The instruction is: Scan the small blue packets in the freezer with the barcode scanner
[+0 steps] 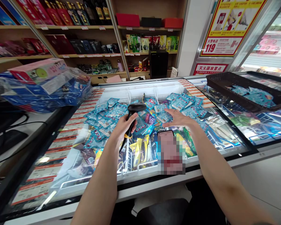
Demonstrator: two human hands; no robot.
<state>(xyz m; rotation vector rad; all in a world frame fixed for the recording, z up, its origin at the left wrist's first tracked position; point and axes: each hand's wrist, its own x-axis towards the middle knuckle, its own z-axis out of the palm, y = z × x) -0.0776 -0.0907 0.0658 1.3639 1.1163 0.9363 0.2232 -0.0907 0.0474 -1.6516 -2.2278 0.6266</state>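
Note:
My left hand [126, 125] is wrapped round the handle of a black barcode scanner [137, 107], its head pointing forward over the packets. Reaching in from the right, my right hand [178, 118] has its thumb and fingers spread beside a small blue packet [164, 117]. Whether the fingertips touch that packet I cannot tell. Many similar blue packets [107, 117] lie in loose heaps on the glass top of a freezer [72, 156], to the left and right. A phone [170, 151], its screen blurred out, lies on the glass near the front edge, below my right hand.
A dark plastic tray [245, 104] with several blue packets stands at the right. Plastic-wrapped boxes [46, 90] sit at the left. Yellow-wrapped ice creams [141, 150] show under the glass. Behind are stocked shelves [84, 26] and a black box-like object [158, 64].

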